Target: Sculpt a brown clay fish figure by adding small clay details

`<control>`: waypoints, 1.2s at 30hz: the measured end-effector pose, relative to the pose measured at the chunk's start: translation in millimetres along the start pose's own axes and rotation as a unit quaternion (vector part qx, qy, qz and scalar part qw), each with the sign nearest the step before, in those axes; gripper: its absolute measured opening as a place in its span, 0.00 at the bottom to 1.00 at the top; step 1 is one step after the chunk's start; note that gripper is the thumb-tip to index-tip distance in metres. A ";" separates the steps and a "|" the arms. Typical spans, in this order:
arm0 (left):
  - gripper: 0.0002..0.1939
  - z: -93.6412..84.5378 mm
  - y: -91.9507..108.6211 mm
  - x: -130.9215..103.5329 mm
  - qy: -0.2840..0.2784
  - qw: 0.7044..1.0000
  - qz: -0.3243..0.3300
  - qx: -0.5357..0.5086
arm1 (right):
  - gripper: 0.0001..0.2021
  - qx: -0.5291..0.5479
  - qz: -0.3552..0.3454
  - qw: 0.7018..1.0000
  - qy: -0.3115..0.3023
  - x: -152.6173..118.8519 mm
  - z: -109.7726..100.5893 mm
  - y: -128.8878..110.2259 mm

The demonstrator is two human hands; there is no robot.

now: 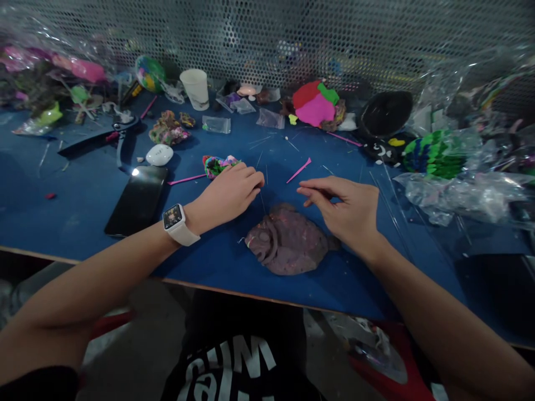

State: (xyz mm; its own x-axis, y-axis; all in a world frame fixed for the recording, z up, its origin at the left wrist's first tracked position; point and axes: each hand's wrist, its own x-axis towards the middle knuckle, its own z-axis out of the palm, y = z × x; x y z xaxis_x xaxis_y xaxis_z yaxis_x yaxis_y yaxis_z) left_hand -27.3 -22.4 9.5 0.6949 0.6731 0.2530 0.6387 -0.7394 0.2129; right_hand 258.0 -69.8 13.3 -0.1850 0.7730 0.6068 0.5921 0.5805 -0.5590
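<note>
A brownish-purple clay fish (292,242) lies flat near the table's front edge, its head to the left. My left hand (229,192), with a watch (174,217) on its wrist, is above and left of the fish, fingers curled down and closed. A thin strand shows just below those fingertips; whether they hold it is unclear. Behind that hand, partly covered by it, sits a multicoloured clay lump (215,166). My right hand (345,203) hovers by the fish's tail, thumb and fingers pinched together. Anything between them is too small to make out.
A phone (137,200), a white case (159,155) and pliers-like cutters (121,136) lie at left. Pink plastic tools (298,170) and thin clear strands rest mid-table. Behind stand a paper cup (195,89), coloured clay (315,106) and a black bowl (384,114). Plastic wrapping (463,192) lies right.
</note>
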 end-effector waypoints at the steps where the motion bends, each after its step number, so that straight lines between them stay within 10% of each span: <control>1: 0.12 1.0 -1.5 -0.6 0.004 1.000 0.008 0.002 | 0.05 0.002 -0.006 1.000 -0.001 0.0 0.1 1.1; 16: 0.10 -3.7 20.3 -2.5 0.105 0.982 0.055 -0.150 | 0.08 0.021 -0.107 0.994 -0.010 0.5 -0.7 -5.9; 24: 0.15 -3.8 41.7 1.3 0.118 0.920 0.045 -0.372 | 0.07 -0.069 -0.166 0.982 0.050 -8.5 12.5 -12.2; 36: 0.14 -5.3 33.5 3.2 0.135 0.892 0.036 -0.430 | 0.11 -0.069 -0.192 0.979 0.026 -9.7 -0.1 -12.3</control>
State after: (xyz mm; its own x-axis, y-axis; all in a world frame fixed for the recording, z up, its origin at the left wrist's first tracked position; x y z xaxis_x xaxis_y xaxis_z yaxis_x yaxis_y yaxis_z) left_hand -5.4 -45.1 22.4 0.5447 0.6817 0.4885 0.0262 -0.5961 0.8025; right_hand 252.5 -84.5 14.3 -0.3769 0.4879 0.7873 0.5872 0.7832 -0.2043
